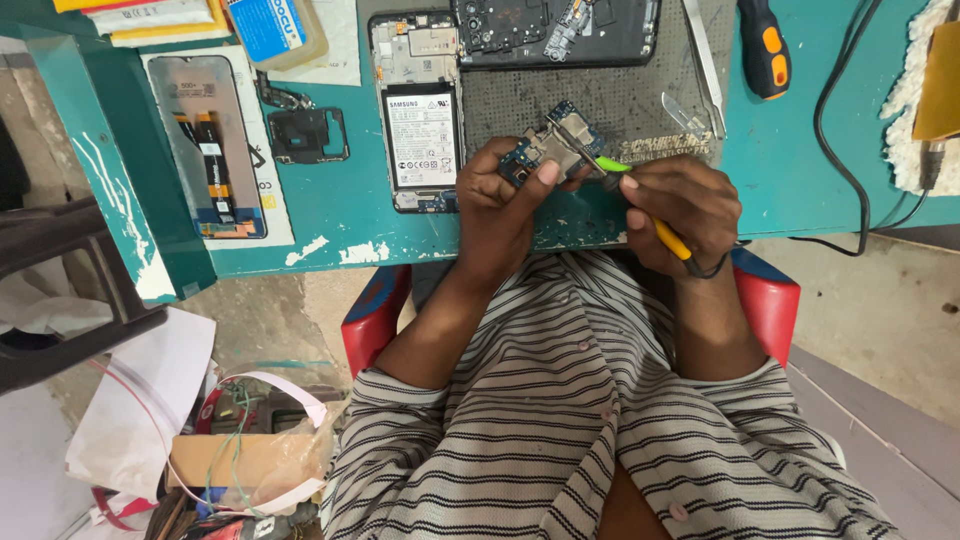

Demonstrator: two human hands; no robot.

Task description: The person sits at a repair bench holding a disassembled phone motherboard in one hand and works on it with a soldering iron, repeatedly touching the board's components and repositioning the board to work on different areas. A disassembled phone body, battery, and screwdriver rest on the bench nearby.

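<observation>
Two hands work mid-frame over the teal desk (pixel 330 200): left hand (pixel 500 200) grips a small blue circuit board (pixel 555 145); right hand (pixel 680 205) grips yellow-green tweezers (pixel 625 180), tip touching it, picking carefully.

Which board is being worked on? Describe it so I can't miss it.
Start at the teal bench, near edge, below the grey mat. The left hand holds a small blue circuit board with metal shields; unlike the opened phone lying beside it, it is lifted, with a green-tipped tool touching it.
</observation>
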